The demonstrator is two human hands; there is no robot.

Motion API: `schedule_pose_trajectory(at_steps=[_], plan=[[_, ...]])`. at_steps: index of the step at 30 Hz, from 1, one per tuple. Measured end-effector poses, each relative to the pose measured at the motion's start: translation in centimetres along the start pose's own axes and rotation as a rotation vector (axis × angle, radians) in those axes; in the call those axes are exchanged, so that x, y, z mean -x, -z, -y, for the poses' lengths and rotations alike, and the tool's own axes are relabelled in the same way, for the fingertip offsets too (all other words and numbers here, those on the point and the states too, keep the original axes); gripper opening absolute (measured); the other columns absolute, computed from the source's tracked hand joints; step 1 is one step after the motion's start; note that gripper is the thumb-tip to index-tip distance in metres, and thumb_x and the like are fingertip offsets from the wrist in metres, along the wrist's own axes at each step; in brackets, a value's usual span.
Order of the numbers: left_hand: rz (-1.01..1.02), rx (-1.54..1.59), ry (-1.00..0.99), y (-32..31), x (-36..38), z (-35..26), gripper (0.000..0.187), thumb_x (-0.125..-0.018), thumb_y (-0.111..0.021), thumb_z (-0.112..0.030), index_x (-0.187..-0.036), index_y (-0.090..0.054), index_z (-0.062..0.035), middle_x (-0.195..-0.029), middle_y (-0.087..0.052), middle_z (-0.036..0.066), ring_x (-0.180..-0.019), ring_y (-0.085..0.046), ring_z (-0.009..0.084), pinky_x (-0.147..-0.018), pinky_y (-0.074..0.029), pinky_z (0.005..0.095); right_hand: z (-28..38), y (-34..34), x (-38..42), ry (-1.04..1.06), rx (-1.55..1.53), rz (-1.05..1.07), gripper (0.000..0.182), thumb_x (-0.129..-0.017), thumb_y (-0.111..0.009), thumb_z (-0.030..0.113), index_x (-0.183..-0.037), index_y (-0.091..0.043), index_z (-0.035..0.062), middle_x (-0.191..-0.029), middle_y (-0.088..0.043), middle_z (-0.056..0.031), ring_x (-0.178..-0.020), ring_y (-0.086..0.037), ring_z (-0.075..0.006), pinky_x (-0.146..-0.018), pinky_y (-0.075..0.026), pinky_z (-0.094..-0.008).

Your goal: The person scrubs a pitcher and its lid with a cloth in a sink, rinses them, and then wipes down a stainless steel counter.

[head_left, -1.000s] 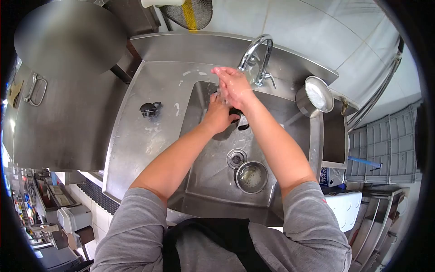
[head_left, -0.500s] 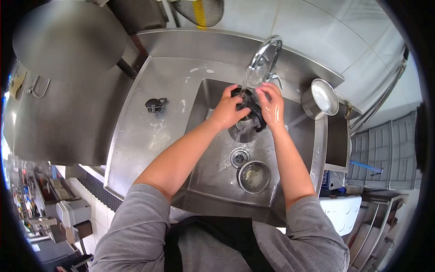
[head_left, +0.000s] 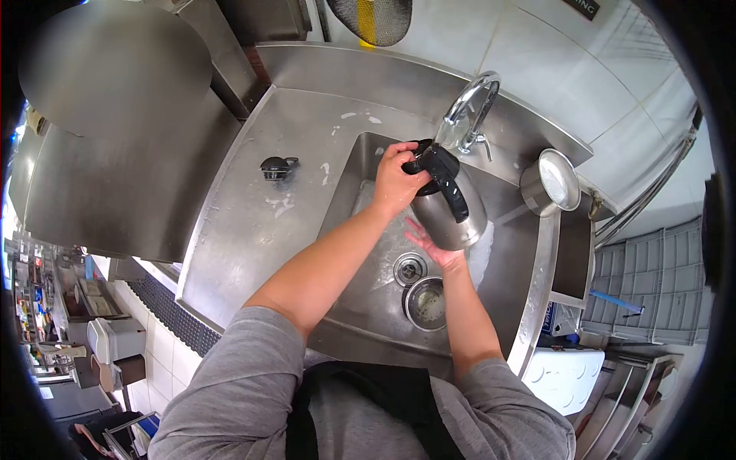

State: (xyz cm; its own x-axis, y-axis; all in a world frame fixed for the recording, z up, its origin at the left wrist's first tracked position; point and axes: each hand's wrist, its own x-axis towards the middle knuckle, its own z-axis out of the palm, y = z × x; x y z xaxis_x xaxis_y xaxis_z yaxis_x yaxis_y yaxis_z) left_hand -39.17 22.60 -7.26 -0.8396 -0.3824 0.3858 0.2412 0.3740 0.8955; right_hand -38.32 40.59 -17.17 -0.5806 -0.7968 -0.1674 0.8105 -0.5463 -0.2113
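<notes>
A steel jug with a black handle and rim (head_left: pixel 452 211) is tilted under the running tap (head_left: pixel 469 100), over the sink (head_left: pixel 368 307). My left hand (head_left: pixel 400 182) grips its black rim beside the handle. Beneath the jug, my right hand (head_left: pixel 435 247) supports the lower body, its fingers spread and partly hidden by the steel. A small round steel bowl (head_left: pixel 426 303) lies in the sink beside the drain (head_left: pixel 409 269). On the left drainboard sits a small black lid (head_left: pixel 276 168).
A steel pot (head_left: pixel 550 182) stands at the sink's right rim. A mesh strainer (head_left: pixel 373 19) hangs on the tiled wall. Grey crates (head_left: pixel 652 284) and a white box (head_left: pixel 563 377) are at the right. A steel surface (head_left: pixel 130 184) is at the left.
The jug has been raised and tilted, so its steel body now shows. My right hand has moved from the rim down to under the body. The view has shifted slightly.
</notes>
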Motion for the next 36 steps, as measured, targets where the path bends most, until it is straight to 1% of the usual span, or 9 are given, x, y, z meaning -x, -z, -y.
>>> schedule_pose_trajectory(at_steps=[3, 4, 9, 15, 20, 23, 28, 33, 36], plan=[[-0.066, 0.070, 0.030, -0.3, 0.3, 0.4, 0.031, -0.066, -0.079, -0.020, -0.078, -0.061, 0.0017, -0.113, -0.058, 0.014, -0.102, -0.058, 0.0263, -0.088, -0.046, 0.0341, 1.0, -0.1, -0.8, 0.409, -0.094, -0.422, 0.051, -0.093, -0.048, 0.040, -0.132, -0.048, 0.0071, -0.131, -0.054, -0.0128, -0.120, -0.052, -0.0298, -0.105, -0.039, -0.0465], [-0.095, 0.098, 0.022, -0.4, 0.3, 0.7, 0.033, -0.071, -0.079, -0.023, -0.082, -0.060, 0.0018, -0.112, -0.058, 0.013, -0.101, -0.058, 0.0245, -0.089, -0.045, 0.0330, 2.2, -0.3, -0.3, 0.431, -0.132, -0.192, 0.048, -0.094, -0.048, 0.037, -0.132, -0.048, 0.0078, -0.132, -0.053, -0.0126, -0.120, -0.052, -0.0296, -0.104, -0.040, -0.0454], [-0.226, 1.199, 0.710, -3.1, 1.9, 3.3, 0.057, -0.091, -0.050, -0.055, -0.118, -0.058, -0.0056, -0.117, -0.059, 0.009, -0.110, -0.054, 0.0218, -0.098, -0.040, 0.0327, 4.8, -9.6, 2.8, 0.756, 0.526, -0.544, 0.046, -0.100, -0.043, 0.037, -0.130, -0.048, 0.0027, -0.126, -0.055, -0.0102, -0.115, -0.052, -0.0217, -0.101, -0.039, -0.0356], [-0.148, 1.578, 0.872, -5.3, 4.9, 2.0, 0.058, -0.093, -0.041, -0.056, -0.124, -0.057, -0.0093, -0.126, -0.058, 0.006, -0.120, -0.050, 0.0245, -0.103, -0.036, 0.0368, 4.6, -13.1, 6.0, 0.868, 1.252, -0.589, 0.042, -0.100, -0.047, 0.030, -0.129, -0.046, -0.0008, -0.119, -0.055, -0.0093, -0.111, -0.050, -0.0159, -0.099, -0.036, -0.0279], [-0.085, 1.133, 0.705, -4.2, 0.4, 2.8, 0.041, -0.090, -0.058, -0.042, -0.098, -0.067, -0.0023, -0.095, -0.067, 0.007, -0.089, -0.061, 0.0204, -0.082, -0.046, 0.0322, 3.0, -5.7, 6.4, 0.770, 0.560, -0.561, 0.049, -0.100, -0.043, 0.040, -0.134, -0.044, 0.0047, -0.128, -0.053, -0.0077, -0.117, -0.051, -0.0197, -0.101, -0.038, -0.0341], [-0.089, 0.148, 0.286, -3.7, -0.2, -0.8, 0.036, -0.083, -0.070, -0.036, -0.084, -0.065, 0.0004, -0.080, -0.063, 0.014, -0.079, -0.061, 0.0271, -0.075, -0.046, 0.0346, -0.4, -3.3, 5.4, 0.520, 0.112, -0.469, 0.052, -0.098, -0.040, 0.044, -0.137, -0.043, 0.0091, -0.136, -0.050, -0.0072, -0.124, -0.048, -0.0242, -0.103, -0.039, -0.0398], [-0.100, -0.067, -0.117, -3.3, 0.8, -3.8, 0.033, -0.074, -0.078, -0.024, -0.079, -0.059, 0.0024, -0.098, -0.055, 0.016, -0.089, -0.057, 0.0328, -0.081, -0.046, 0.0391, -2.8, -3.0, 3.1, 0.275, -0.094, -0.479, 0.054, -0.091, -0.047, 0.051, -0.128, -0.052, 0.0126, -0.125, -0.057, -0.0081, -0.113, -0.054, -0.0291, -0.096, -0.044, -0.0479], [-0.214, -0.171, -0.069, -1.1, 0.6, -3.3, 0.037, -0.081, -0.073, -0.033, -0.087, -0.060, 0.0019, -0.104, -0.058, 0.016, -0.087, -0.060, 0.0257, -0.080, -0.047, 0.0339, -1.5, -3.6, 4.0, 0.334, 0.070, -0.442, 0.048, -0.095, -0.046, 0.041, -0.130, -0.049, 0.0084, -0.130, -0.055, -0.0081, -0.118, -0.052, -0.0255, -0.099, -0.043, -0.0430], [-0.144, 0.197, 0.448, 1.7, 2.6, -1.0, 0.043, -0.089, -0.062, -0.044, -0.089, -0.063, -0.0013, -0.097, -0.065, 0.010, -0.084, -0.062, 0.0205, -0.081, -0.048, 0.0318, 0.2, -5.7, 7.0, 0.535, 0.354, -0.619, 0.043, -0.100, -0.042, 0.035, -0.135, -0.044, 0.0081, -0.127, -0.055, -0.0066, -0.113, -0.055, -0.0200, -0.094, -0.047, -0.0362]])
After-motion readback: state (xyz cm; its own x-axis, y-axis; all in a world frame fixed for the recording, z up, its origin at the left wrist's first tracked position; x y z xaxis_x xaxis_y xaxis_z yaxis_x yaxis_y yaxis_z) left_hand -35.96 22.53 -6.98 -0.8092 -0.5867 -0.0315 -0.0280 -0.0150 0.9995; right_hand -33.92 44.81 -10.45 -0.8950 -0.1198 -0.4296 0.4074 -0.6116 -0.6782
